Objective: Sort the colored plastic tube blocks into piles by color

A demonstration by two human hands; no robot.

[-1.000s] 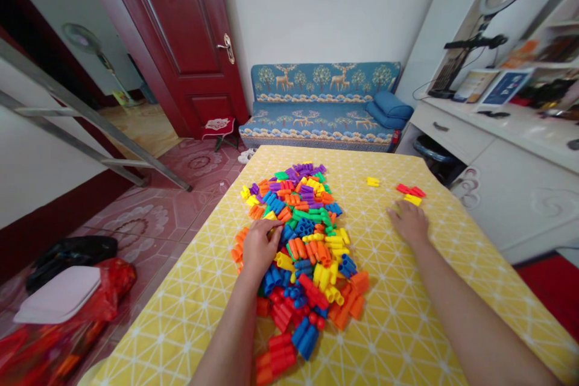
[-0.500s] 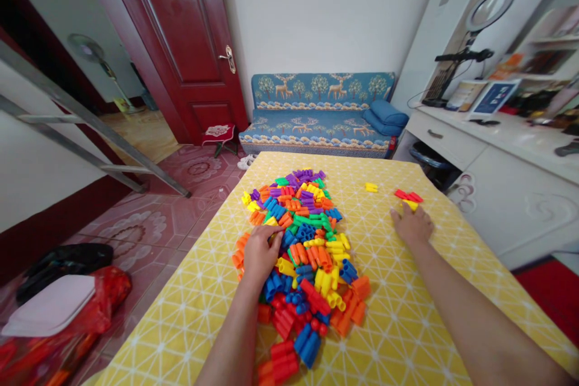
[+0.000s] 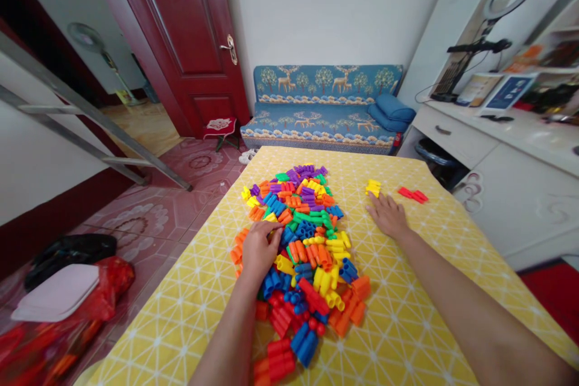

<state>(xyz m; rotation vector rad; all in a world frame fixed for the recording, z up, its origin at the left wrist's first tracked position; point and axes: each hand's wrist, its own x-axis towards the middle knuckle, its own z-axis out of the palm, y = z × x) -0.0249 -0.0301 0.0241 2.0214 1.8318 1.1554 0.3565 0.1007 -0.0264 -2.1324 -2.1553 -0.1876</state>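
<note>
A long pile of plastic building pieces [image 3: 312, 250], shaped like short joined tubes in red, orange, yellow, green, blue and purple, covers the middle of the table. My left hand [image 3: 260, 250] rests at the pile's left side, thumb and fingers curled together; what they hold, if anything, is hidden. To the right of the pile, my right hand [image 3: 388, 216] lies low over the tablecloth, fingers stretched out. Its fingertips reach the near edge of a small group of yellow pieces [image 3: 373, 186]. Red pieces [image 3: 412, 195] lie just beyond this hand to the right.
A yellow cloth with white lines covers the table [image 3: 181, 313]. Past its far edge stands a blue patterned sofa [image 3: 316, 117]. White drawers [image 3: 456, 136] are on the right; a metal ladder [image 3: 90, 108] and red bags [image 3: 113, 289] are on the left.
My right hand has moved left from the red pieces to the yellow ones. A yellow piece from beside the red now lies with the other yellow. My left hand has barely moved.
</note>
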